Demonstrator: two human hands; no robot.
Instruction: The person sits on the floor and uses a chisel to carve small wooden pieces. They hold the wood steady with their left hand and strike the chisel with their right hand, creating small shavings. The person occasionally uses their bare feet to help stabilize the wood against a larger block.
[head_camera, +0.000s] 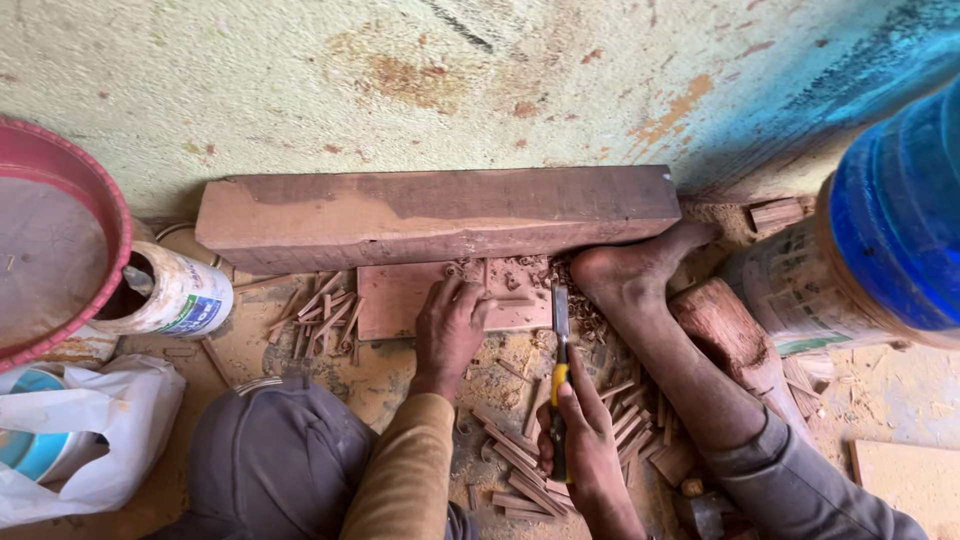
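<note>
Head view of a woodworker seated on the floor against a stained plaster wall. Containers: a red round basin (60, 240) at far left, its inside dusty and bare as far as it shows; beside it a white cylindrical tin (180, 297) lying on its side, mouth toward the basin, contents in shadow; a white plastic bag (95, 430) holding a blue-and-white object; a blue plastic drum (900, 220) at right, interior out of view. The flat reddish wooden panel (400, 298) lies on the floor against a long thick reddish timber block (440, 215). The left hand (450, 325) presses flat on the panel, fingers together and slightly bent. The right hand (585, 440) grips the yellow-handled steel chisel (560, 360) in a closed fist; its blade tip meets the panel's right portion just beside the left fingertips. A bare foot (640, 270) rests at the panel's right edge. Wood offcuts (520, 465) and curled shavings litter the floor.
</note>
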